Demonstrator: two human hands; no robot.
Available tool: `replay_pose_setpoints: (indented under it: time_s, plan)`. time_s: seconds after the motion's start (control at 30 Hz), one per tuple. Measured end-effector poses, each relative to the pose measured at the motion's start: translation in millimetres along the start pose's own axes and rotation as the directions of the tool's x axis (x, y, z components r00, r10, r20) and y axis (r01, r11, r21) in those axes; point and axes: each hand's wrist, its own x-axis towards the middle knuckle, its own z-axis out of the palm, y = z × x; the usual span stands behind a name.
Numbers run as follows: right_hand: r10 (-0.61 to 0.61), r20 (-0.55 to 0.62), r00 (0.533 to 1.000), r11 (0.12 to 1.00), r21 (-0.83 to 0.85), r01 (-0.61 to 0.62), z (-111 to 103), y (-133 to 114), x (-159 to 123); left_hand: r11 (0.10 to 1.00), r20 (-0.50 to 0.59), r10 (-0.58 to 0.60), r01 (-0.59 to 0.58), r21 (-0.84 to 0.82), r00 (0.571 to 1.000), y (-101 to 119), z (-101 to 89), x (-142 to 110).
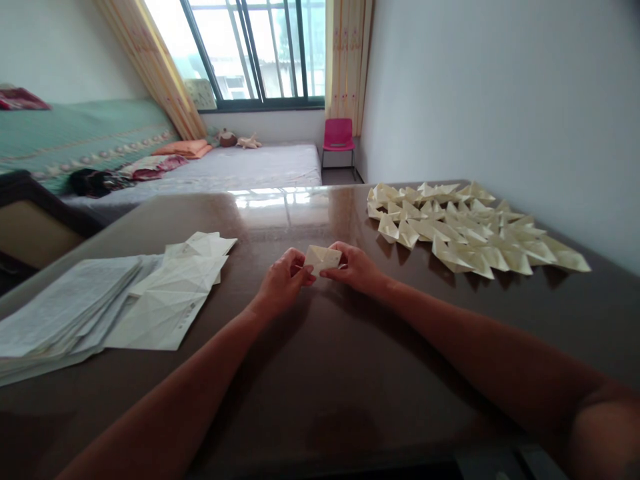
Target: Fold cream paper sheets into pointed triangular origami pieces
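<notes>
A small cream piece of folded paper (321, 259) is held up just above the brown table, between my two hands. My left hand (286, 279) pinches its left edge with thumb and fingers. On the other side, my right hand (356, 268) grips the right edge, thumb in front. Creases cross the paper's face, and a small dark mark shows near its right corner. The fingers behind the paper are partly hidden. To the left lie creased, unfolded paper sheets (167, 300), and to the right many folded paper pieces (465, 230) sit in rows.
The glossy brown table (320, 373) reaches toward a bed (260, 163). A stack of printed paper (65, 300) lies at the left, touching the creased sheets. Beyond the table stand a pink chair (339, 135) and a dark-framed chair (40, 227). A white wall (500, 93) borders the right.
</notes>
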Motion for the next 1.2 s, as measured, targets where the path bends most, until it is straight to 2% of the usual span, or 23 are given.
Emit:
replay_pose_setpoints:
  time_s: [0.07,0.1,0.17,0.23,0.27,0.33,0.37,0.43,0.53,0.6,0.67,0.8,0.93,1.2]
  plan:
    - [-0.086,-0.058,0.995,0.974,-0.215,0.072,0,-2,-3,0.988,-0.025,0.076,-0.072,0.139,0.997,1,1.4,-2]
    - [-0.141,-0.059,0.988,0.93,-0.35,0.112,0,-5,-5,0.959,-0.051,0.142,-0.125,0.254,0.989,2,1.1,-3]
    - [-0.232,0.005,0.973,0.77,-0.61,0.187,0,-11,-9,0.846,-0.056,0.283,-0.222,0.484,0.957,7,-1.1,-6]
    - [-0.251,0.113,0.961,0.576,-0.781,0.242,-1,-16,-13,0.713,0.043,0.357,-0.302,0.632,0.933,12,-3.8,-9]
    - [-0.234,0.17,0.957,0.502,-0.822,0.269,-1,-18,-14,0.664,0.122,0.355,-0.342,0.665,0.927,13,-5.0,-10]
    - [-0.187,0.286,0.94,0.427,-0.838,0.34,-4,-21,-14,0.615,0.267,0.314,-0.409,0.674,0.911,12,-6.8,-11]
    - [-0.166,0.34,0.926,0.422,-0.824,0.379,-7,-22,-13,0.609,0.315,0.289,-0.428,0.668,0.904,11,-7.7,-11]
    - [-0.14,0.425,0.894,0.467,-0.768,0.438,-16,-22,-11,0.611,0.368,0.253,-0.443,0.657,0.895,9,-9.5,-10]
    - [-0.134,0.486,0.863,0.601,-0.653,0.461,-34,-18,-7,0.623,0.393,0.236,-0.448,0.641,0.889,8,-12.4,-9]
    - [-0.138,0.503,0.853,0.679,-0.579,0.451,-42,-13,-4,0.637,0.376,0.221,-0.425,0.643,0.9,8,-13.1,-8]
    - [-0.135,0.477,0.869,0.741,-0.533,0.408,-43,-5,-1,0.657,0.331,0.191,-0.371,0.656,0.924,8,-11.8,-7]
    - [-0.055,0.307,0.95,0.827,-0.519,0.215,-32,7,1,0.692,0.191,0.11,-0.213,0.69,0.975,4,-5.2,-4]
    - [0.043,0.152,0.987,0.812,-0.581,0.054,-21,9,0,0.708,0.119,0.053,-0.122,0.695,0.991,2,-0.1,-2]
    - [0.069,0.092,0.993,0.742,-0.67,0.01,-13,4,-3,0.62,0.149,0.064,-0.157,0.769,0.987,8,3.1,-4]
